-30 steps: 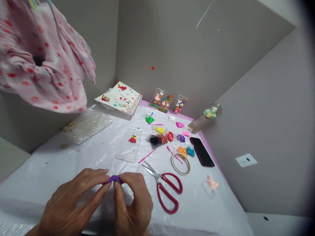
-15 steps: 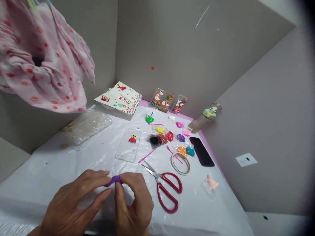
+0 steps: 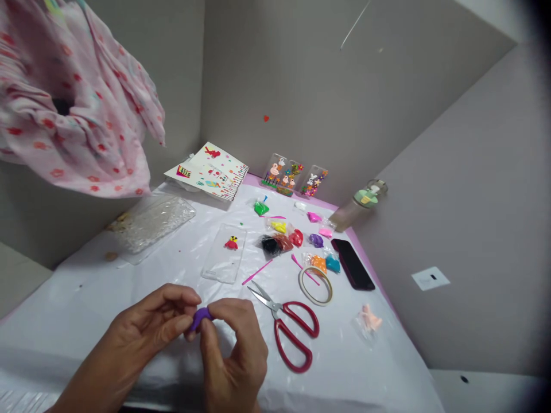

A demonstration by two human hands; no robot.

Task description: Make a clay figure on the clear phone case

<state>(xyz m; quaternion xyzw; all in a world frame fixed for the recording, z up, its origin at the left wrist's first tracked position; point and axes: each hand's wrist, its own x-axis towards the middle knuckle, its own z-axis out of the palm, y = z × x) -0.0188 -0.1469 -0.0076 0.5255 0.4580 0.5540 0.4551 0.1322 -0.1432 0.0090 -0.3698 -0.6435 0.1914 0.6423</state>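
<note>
Cloth point(image 3: 99, 132), pink with red flowers, hung at the upper left of the frame. Below it, at the left edge of the white table cover point(image 3: 64, 304), lay a clear plastic packet point(image 3: 157, 223), its contents too blurred to name surely. The left hand point(image 3: 148, 327), at the lower left, had its thumb at the near end of a strip of purple clay point(image 3: 201, 316); its forefinger was raised, and I could not tell whether the other fingers were gripping the strip from behind. That purple clay sat raised between both hands, low and left of centre, bent in a curve. Above, a drawn-on notebook point(image 3: 210, 172) leaned near the wall, and a clear phone case point(image 3: 221, 261) lay flat with a small red and yellow figure point(image 3: 231, 243) on it. The right hand point(image 3: 241, 350), at bottom centre, pinched the strip's other end between thumb and forefinger. Just right of it lay red-handled scissors point(image 3: 275, 308), blades parted. Beyond them were a pink stick point(image 3: 257, 272), decorated cases point(image 3: 275, 171) against the wall, wrapped black clay point(image 3: 271, 246) and a ring of tape point(image 3: 330, 292). Farther right stood a bottle point(image 3: 346, 215), with a dark phone point(image 3: 353, 265) and wrapped peach clay point(image 3: 370, 320) lying nearer.
</note>
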